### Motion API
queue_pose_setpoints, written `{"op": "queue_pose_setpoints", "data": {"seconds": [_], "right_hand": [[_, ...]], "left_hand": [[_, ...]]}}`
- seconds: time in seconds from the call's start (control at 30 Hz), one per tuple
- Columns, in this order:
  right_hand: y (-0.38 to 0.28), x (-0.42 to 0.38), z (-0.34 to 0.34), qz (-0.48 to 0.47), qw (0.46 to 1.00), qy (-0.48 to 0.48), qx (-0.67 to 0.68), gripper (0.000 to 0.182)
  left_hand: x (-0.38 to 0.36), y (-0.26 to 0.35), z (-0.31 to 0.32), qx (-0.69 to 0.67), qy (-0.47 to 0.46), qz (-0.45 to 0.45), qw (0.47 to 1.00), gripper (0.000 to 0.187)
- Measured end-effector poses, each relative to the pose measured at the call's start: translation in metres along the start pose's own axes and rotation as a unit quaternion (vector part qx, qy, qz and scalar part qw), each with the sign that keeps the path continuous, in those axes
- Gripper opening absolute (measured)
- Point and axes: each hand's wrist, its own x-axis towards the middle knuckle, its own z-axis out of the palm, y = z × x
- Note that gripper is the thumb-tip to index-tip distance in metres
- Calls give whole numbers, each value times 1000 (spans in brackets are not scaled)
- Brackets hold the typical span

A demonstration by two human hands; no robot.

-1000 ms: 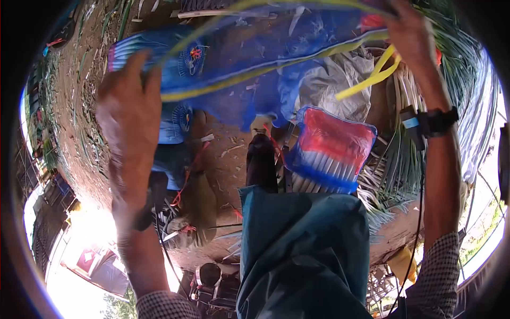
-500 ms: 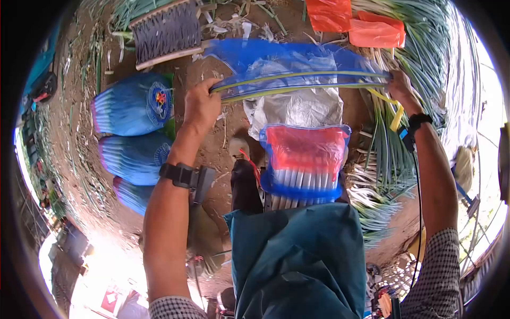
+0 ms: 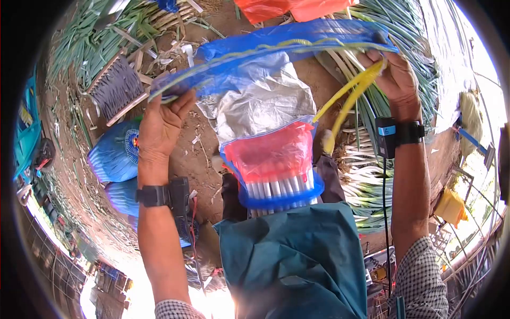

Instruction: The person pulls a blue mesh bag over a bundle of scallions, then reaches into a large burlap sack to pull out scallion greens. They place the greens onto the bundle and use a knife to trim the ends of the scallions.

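bundles point(image 3: 112, 154) left of the sheet point(image 3: 260, 101), spring onions point(image 3: 366, 186) right

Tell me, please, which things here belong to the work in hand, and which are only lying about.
Seem part of the work:
blue plastic, between left hand and right hand
yellow strap, at the right hand
red-and-blue wrapped bundle, near the lap

Seem just lying about:
green-and-white stalks
wooden frame
orange plastic
blue bundles
silver sheet, role unclear
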Motion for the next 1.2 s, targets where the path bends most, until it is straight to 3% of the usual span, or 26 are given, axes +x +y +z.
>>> {"op": "queue_pose_setpoints", "data": {"seconds": [0.1, 0.17, 0.2, 0.23, 0.3, 0.33, 0.4, 0.43, 0.47, 0.53, 0.6, 0.67, 0.73, 0.77, 0.87, 0.93, 1.0, 1.07, 1.2], "right_hand": [[20, 1, -3, -60, 997, 27, -52, 44], [42, 3, -39, -33, 964, 48, -258, 40], [56, 5, -62, -15, 932, 57, -356, 38], [75, 4, -90, 3, 833, 53, -550, 31], [132, -1, -128, -1, 715, 6, -699, 25], [162, -10, -138, 1, 668, -2, -744, 24], [238, -36, -201, 174, 729, -4, -663, 24], [263, -54, -206, 210, 735, 20, -644, 23], [280, -75, -203, 246, 738, 42, -627, 21], [304, -124, -217, 204, 890, 79, -401, 16], [320, -147, -228, 42, 826, -41, -561, 20], [294, -152, -203, -28, 764, -65, -641, 25], [295, -156, -173, 65, 918, 96, -379, 27], [296, -159, -159, 72, 951, 190, -231, 30], [280, -161, -142, 97, 959, 198, -181, 32], [276, -168, -136, 148, 969, 198, 12, 32], [274, -180, -130, 159, 959, 234, -7, 30], [265, -191, -129, 173, 960, 219, -26, 28], [251, -195, -123, 199, 962, 179, -49, 26]], "left_hand": [[19, -5, 12, 86, 9, 4, 996, 38], [36, -17, -3, 127, -12, -20, 992, 51], [45, -33, -21, 173, -9, -30, 984, 51], [52, -52, -39, 220, -6, -41, 975, 51], [54, -109, -73, 349, 47, -60, 934, 58], [49, -142, -95, 539, 46, -138, 830, 58], [39, -205, -141, 709, 56, -318, 627, 55], [31, -230, -157, 706, 68, -425, 563, 53], [11, -250, -167, 690, 68, -448, 565, 54], [-25, -275, -179, 637, 77, -400, 655, 54], [-49, -279, -183, 563, 92, -326, 754, 55], [-65, -269, -177, 484, 96, -245, 834, 56], [-72, -254, -161, 425, 91, -179, 883, 57], [-76, -248, -154, 401, 86, -149, 900, 57], [-88, -243, -143, 370, 104, -82, 919, 58], [-96, -243, -141, 416, 126, -87, 897, 59], [-119, -236, -137, 501, 117, -110, 850, 56], [-132, -245, -128, 509, 208, -89, 830, 53], [-131, -245, -84, 358, 295, -21, 886, 40]]}}
